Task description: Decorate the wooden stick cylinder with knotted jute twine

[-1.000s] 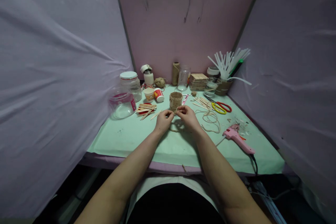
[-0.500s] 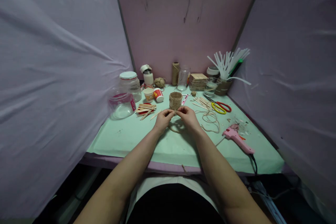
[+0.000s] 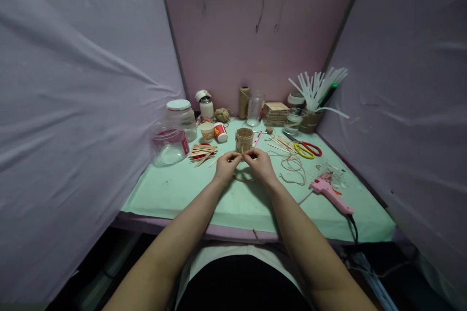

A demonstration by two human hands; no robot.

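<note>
My left hand (image 3: 227, 165) and my right hand (image 3: 260, 163) meet just in front of a small twine-covered cup (image 3: 244, 139). Both are closed in a pinch, fingertips nearly touching, on a piece of brown twine (image 3: 243, 179) that loops down below them over the table. A short bit of it pokes up between the fingertips. The exact grip is too small to make out. Behind the hands the cup stands upright, with a braided-looking rim. More loose twine (image 3: 293, 167) lies in curls to the right of my right hand.
On the right lie a pink glue gun (image 3: 330, 193) with a cord and scissors (image 3: 306, 149). Wooden sticks (image 3: 203, 153), paper cups (image 3: 220, 132) and clear jars (image 3: 170, 148) stand or lie on the left. A twine spool (image 3: 244, 102) and a pot of white glue sticks (image 3: 310, 120) are at the back.
Both hands stay pinched on the twine and have shifted very slightly. A bit of twine now shows above the fingertips, and the loop below looks a little higher.
</note>
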